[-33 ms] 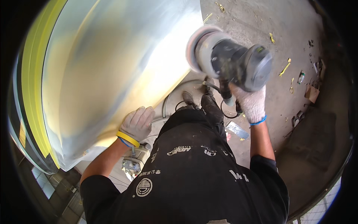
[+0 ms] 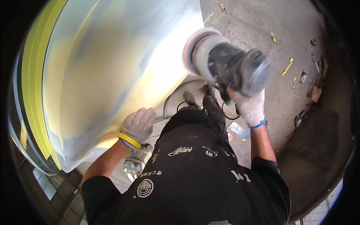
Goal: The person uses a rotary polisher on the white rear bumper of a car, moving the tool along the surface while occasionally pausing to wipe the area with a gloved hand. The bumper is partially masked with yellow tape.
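My right hand [image 2: 247, 107], in a white knit glove with a blue cuff, is wrapped round the handle of a black and grey power sander [image 2: 228, 62]. Its round pad faces the edge of a large curved vehicle panel [image 2: 101, 71], patched in pale yellow, white and grey; the pad is blurred, and whether it touches cannot be told. On the lower part of the panel lies my gloved left hand [image 2: 138, 123], open, with fingers stretched along the surface. A yellow band [image 2: 128, 140] circles the left wrist.
A hose [image 2: 167, 103] curves across the floor past my feet. Below my left hand stands a beige machine [image 2: 139, 159]. Tape scraps [image 2: 287, 67], a small bottle [image 2: 303, 77] and a cardboard piece [image 2: 314, 93] lie at right. Yellow-green masking [image 2: 35, 78] borders the panel.
The sander and my right hand have shifted slightly left and toward me. My left hand stays in place on the panel.
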`<state>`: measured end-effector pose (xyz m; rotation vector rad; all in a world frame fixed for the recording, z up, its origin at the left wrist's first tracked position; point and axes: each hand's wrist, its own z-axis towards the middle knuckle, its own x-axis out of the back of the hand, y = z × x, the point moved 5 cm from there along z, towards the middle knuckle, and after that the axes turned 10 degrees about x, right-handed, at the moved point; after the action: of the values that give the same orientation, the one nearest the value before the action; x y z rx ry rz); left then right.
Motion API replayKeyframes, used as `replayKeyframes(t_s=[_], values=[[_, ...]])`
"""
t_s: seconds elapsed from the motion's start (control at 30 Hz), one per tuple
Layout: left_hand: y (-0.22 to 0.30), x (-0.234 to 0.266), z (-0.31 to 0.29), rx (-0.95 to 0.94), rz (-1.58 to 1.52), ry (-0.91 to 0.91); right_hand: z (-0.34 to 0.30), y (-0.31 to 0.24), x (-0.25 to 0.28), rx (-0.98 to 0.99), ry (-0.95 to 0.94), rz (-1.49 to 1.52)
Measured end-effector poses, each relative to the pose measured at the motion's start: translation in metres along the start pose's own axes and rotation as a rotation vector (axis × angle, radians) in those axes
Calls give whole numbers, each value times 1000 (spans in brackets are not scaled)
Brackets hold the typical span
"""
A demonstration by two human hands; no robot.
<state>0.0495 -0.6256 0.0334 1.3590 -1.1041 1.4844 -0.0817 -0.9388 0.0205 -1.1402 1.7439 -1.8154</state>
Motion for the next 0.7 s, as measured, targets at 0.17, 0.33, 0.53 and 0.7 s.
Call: replayKeyframes(t_s=[0.17, 0.33, 0.53, 0.7], values=[[-1, 2, -6, 11, 11, -31, -30, 6, -23, 204, -132, -309], [-2, 4, -4, -12, 17, -68, 18, 5, 9, 116, -7, 4], [-2, 7, 54, 97, 110, -139, 55, 34, 37, -143, 83, 59], [19, 6, 183, 107, 191, -265, 39, 62, 42, -119, 198, -113]])
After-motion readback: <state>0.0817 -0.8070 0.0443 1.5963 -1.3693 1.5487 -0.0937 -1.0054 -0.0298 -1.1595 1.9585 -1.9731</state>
